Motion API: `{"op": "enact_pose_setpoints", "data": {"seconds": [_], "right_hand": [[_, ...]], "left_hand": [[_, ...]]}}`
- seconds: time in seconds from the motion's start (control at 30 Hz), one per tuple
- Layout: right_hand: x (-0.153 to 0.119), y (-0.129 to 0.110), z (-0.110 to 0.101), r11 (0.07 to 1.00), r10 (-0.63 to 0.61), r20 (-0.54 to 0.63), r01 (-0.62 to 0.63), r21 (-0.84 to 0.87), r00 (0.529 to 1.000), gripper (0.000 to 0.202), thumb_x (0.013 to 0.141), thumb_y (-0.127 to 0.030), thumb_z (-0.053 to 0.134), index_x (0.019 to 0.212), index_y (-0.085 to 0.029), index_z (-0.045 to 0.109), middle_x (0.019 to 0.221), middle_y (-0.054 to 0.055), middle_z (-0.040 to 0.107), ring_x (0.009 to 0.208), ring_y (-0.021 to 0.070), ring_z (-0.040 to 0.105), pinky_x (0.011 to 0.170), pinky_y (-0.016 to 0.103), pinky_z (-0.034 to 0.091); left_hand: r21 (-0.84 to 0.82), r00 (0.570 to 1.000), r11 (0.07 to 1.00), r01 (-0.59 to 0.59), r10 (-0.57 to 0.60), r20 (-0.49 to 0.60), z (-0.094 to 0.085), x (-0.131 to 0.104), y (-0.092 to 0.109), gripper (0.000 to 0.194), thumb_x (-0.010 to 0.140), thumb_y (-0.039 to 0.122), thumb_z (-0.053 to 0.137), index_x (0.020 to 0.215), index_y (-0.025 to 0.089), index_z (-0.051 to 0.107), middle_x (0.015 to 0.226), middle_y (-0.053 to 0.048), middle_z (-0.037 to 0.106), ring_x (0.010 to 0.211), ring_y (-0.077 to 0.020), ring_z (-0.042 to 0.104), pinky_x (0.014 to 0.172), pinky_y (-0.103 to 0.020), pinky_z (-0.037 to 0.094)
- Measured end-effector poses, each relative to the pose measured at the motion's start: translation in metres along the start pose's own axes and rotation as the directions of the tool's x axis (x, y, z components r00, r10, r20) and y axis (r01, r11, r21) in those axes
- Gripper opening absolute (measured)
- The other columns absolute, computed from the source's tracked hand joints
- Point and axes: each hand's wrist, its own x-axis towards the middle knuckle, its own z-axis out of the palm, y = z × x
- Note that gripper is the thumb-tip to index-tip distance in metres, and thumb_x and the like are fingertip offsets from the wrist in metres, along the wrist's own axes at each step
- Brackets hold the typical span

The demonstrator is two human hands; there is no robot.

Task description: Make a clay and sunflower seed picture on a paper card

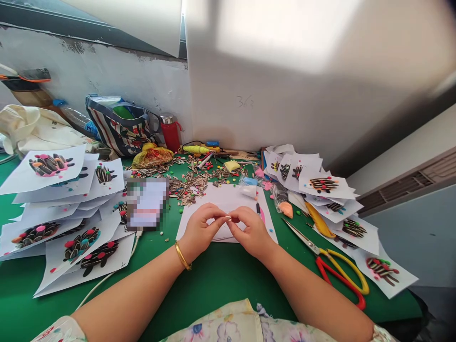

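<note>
My left hand (204,230) and my right hand (251,232) meet over a white paper sheet (221,194) at the centre of the green table. Their fingertips pinch together around a small whitish piece (228,217), too small to identify. A gold bangle circles my left wrist. On the sheet, to the right of my hands, lie a black pen (258,208), a pink patch, and a small white packet (249,191). Striped seeds (194,185) are scattered behind the sheet, mixed with small coloured balls.
Stacks of papers with seed figures stand left (30,202) and right (359,232). Red-and-yellow scissors (320,254) and a yellow-handled tool (318,221) lie at right. A phone (146,204) with a cable is at left. Behind are a striped bag (119,126) and red bottle (170,133).
</note>
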Motion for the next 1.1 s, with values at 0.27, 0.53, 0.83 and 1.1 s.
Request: {"op": "enact_pose_setpoints", "data": {"seconds": [0.27, 0.53, 0.83, 1.1], "right_hand": [[-0.0006, 0.0022, 0.0007, 1.0, -0.009, 0.035, 0.009, 0.009, 0.999, 0.011, 0.092, -0.024, 0.056, 0.088, -0.022, 0.066, 0.08, 0.003, 0.064, 0.079, 0.0174, 0.057, 0.074, 0.033, 0.044], [-0.0015, 0.0007, 0.0028, 0.999, -0.011, 0.061, 0.014, -0.038, 0.998, 0.011, 0.091, -0.022, 0.055, 0.089, -0.023, 0.066, 0.079, 0.002, 0.065, 0.078, 0.0176, 0.057, 0.074, 0.033, 0.043], [-0.0017, 0.0023, 0.0022, 0.998, -0.028, 0.028, 0.029, -0.047, 0.999, 0.012, 0.09, -0.021, 0.055, 0.08, -0.021, 0.061, 0.074, 0.001, 0.061, 0.074, 0.0166, 0.055, 0.071, 0.032, 0.042], [-0.0014, 0.0008, 0.003, 0.998, -0.017, 0.039, 0.019, -0.059, 0.999, 0.011, 0.09, -0.021, 0.055, 0.082, -0.022, 0.062, 0.075, 0.001, 0.062, 0.075, 0.0162, 0.055, 0.071, 0.032, 0.042]], "left_hand": [[-0.015, 0.999, 0.999, 0.028, -0.028, 0.035, -0.001, -0.0012, 0.0054, 0.014, 0.086, 0.033, 0.064, 0.091, 0.021, 0.069, 0.083, -0.003, 0.062, 0.08, -0.0162, 0.058, 0.074, -0.031, 0.048], [-0.015, 0.999, 1.0, 0.025, -0.025, 0.022, -0.0014, 0.0001, 0.004, 0.017, 0.088, 0.031, 0.061, 0.077, 0.019, 0.065, 0.078, -0.002, 0.059, 0.076, -0.0152, 0.056, 0.072, -0.029, 0.047], [0.011, 0.999, 0.999, 0.049, -0.05, 0.015, -0.0006, 0.0001, 0.0033, 0.013, 0.085, 0.031, 0.065, 0.088, 0.019, 0.064, 0.082, -0.002, 0.057, 0.078, -0.0153, 0.055, 0.071, -0.029, 0.046], [-0.006, 0.998, 0.999, 0.054, -0.054, 0.029, -0.0013, 0.0015, 0.0008, 0.019, 0.088, 0.033, 0.06, 0.077, 0.019, 0.063, 0.077, -0.002, 0.058, 0.073, -0.0146, 0.054, 0.07, -0.029, 0.046]]}}
